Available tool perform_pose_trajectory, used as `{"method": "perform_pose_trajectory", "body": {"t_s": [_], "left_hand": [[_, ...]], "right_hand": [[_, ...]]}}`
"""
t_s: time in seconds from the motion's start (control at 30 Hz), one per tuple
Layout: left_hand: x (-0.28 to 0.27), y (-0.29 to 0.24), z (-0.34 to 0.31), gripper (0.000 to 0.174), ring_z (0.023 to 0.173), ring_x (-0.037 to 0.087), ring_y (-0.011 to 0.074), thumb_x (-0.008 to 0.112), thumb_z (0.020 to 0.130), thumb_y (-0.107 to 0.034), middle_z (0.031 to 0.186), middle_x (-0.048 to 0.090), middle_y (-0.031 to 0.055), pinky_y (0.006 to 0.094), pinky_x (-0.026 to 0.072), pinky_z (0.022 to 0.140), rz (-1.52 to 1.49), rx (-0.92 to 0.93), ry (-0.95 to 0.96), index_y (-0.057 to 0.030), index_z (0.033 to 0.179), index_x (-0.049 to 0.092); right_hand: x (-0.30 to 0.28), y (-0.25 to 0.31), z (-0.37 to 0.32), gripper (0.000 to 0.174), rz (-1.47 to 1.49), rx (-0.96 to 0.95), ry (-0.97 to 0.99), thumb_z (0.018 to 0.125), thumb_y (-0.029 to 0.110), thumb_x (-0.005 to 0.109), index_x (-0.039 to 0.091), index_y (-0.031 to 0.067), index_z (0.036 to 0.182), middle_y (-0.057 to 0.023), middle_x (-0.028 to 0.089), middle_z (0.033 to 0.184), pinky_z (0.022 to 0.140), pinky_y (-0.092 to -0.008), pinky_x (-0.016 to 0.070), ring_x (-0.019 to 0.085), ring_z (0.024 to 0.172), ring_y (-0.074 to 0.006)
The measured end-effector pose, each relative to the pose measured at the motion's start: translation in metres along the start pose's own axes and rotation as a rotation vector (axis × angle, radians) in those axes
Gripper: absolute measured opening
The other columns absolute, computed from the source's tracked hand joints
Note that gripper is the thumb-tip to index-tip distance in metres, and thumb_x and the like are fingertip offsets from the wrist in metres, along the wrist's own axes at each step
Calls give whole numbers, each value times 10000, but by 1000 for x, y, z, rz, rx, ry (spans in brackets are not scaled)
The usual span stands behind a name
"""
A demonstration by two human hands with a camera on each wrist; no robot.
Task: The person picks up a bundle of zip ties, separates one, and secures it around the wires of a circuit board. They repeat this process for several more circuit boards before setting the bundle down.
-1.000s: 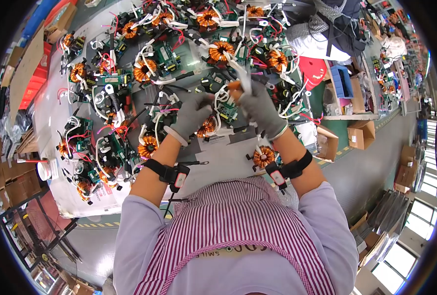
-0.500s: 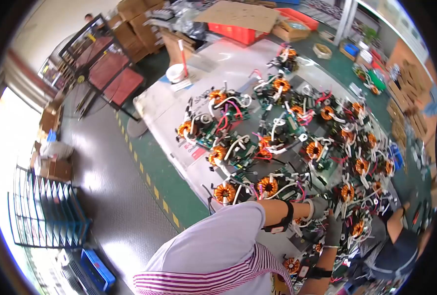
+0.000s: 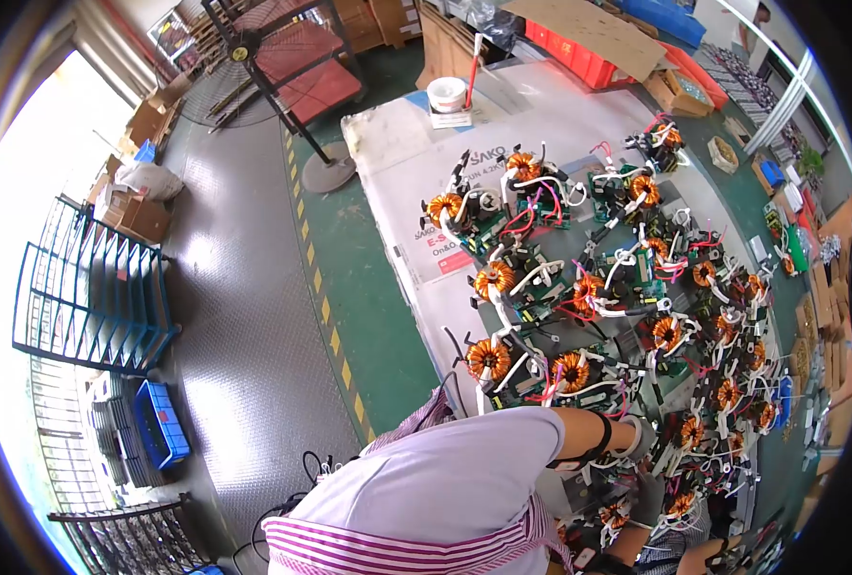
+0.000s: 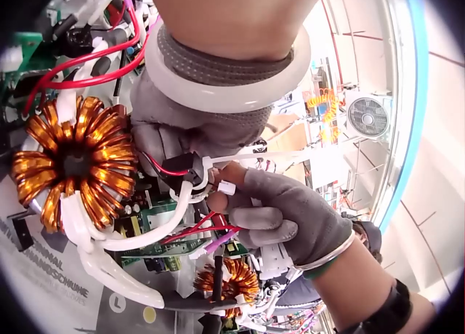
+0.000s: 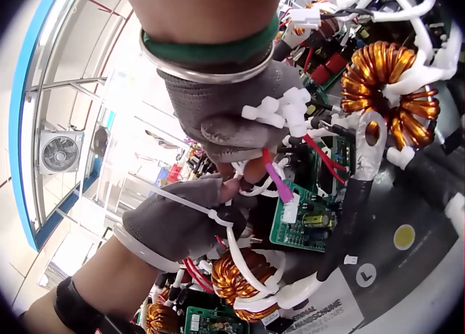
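Two hands in grey gloves with bare fingertips meet over the boards. My left hand (image 3: 642, 441) (image 4: 203, 123) curls round a black part (image 4: 182, 168) with red and white wires, beside a copper-wound ring (image 4: 76, 163). A thin white cable tie (image 5: 182, 199) crosses in front of this hand in the right wrist view. My right hand (image 3: 648, 500) (image 5: 232, 116) pinches white wires (image 5: 258, 187) close to the left fingertips; white connectors (image 5: 283, 112) lie against its fingers. A green circuit board (image 5: 301, 218) is just below. The exact fingertip contact is partly hidden.
Many boards with copper rings (image 3: 488, 359) and loose cables cover much of the table (image 3: 397, 216). A white tape roll (image 3: 447, 94) and red bins (image 3: 575, 53) stand at its far side. A rack (image 3: 95, 297) and blue crate (image 3: 161, 422) are at left.
The head view has swung left, so the hands now sit low at the right. The right hand, earlier raised with a blurred white item, is now down close to the left hand.
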State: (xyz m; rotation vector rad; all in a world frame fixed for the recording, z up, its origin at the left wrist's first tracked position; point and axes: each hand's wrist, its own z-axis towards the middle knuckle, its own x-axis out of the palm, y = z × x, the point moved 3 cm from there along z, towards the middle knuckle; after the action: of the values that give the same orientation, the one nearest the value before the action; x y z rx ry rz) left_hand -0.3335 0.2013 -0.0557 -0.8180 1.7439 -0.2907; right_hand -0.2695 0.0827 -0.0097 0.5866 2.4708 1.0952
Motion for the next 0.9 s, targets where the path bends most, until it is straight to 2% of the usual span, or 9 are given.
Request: {"method": "perform_pose_trajectory", "body": {"t_s": [0.1,0.2,0.23,0.3,0.4,0.5,0.7,0.8,0.9], "left_hand": [[-1,0,-1,253,780,616,258,643,683,-225,832,621,146,368,487,640,-62,-20,-23,-24,836,648],[3,0,3,259,814,627,268,652,682,-219,853,628,165,373,496,650,-144,-51,-72,-16,842,647],[8,2,2,309,832,631,264,675,631,-205,902,635,159,361,510,674,-246,-83,-181,-31,886,654],[6,-2,0,303,832,631,266,675,634,-201,899,636,159,361,510,673,-187,-54,-143,-30,883,655],[0,-4,-9,294,831,631,268,673,637,-196,893,637,159,362,510,672,-168,-45,-134,-27,877,655],[-2,-6,-11,285,831,631,270,672,640,-190,888,638,159,363,510,671,-175,-45,-140,-25,872,655],[-3,-9,-12,266,830,632,275,670,647,-178,877,640,159,364,510,668,-186,-46,-152,-20,861,655],[-3,-13,-12,257,830,632,277,669,650,-172,871,641,159,365,510,667,-186,-46,-160,-18,855,656],[-2,-16,-10,248,830,632,280,667,654,-166,866,642,159,366,510,666,-186,-40,-165,-15,850,656]], "right_hand": [[-9,-6,4,244,-18,26,53,777,99,598,485,39,985,-14,500,664,291,-192,230,392,392,-66],[-2,2,-1,207,-102,16,23,777,82,589,496,38,957,-41,508,691,364,-209,319,451,465,-91],[-7,-7,11,224,-116,-104,8,779,88,582,498,21,976,-67,524,725,421,-243,358,481,520,-124],[-10,-24,30,265,-140,-344,-25,783,100,567,500,-14,1013,-118,554,795,537,-311,436,541,630,-191],[-6,-14,18,331,-676,-498,-241,818,146,512,496,-62,1076,-172,578,878,656,-364,422,568,767,-279],[-15,-22,14,398,-881,-545,-414,836,194,534,466,-84,1113,-217,574,936,679,-418,417,558,811,-334],[-18,-28,10,401,-982,-675,-467,871,200,492,438,-85,1148,-254,556,944,654,-404,423,566,800,-354],[-27,-30,24,478,-924,-597,-411,887,315,483,459,-77,1158,-283,565,1000,711,-435,439,562,877,-400],[-32,-24,31,423,-1025,-589,-296,884,297,490,494,-72,1091,-264,586,903,646,-434,430,571,800,-399]]}}
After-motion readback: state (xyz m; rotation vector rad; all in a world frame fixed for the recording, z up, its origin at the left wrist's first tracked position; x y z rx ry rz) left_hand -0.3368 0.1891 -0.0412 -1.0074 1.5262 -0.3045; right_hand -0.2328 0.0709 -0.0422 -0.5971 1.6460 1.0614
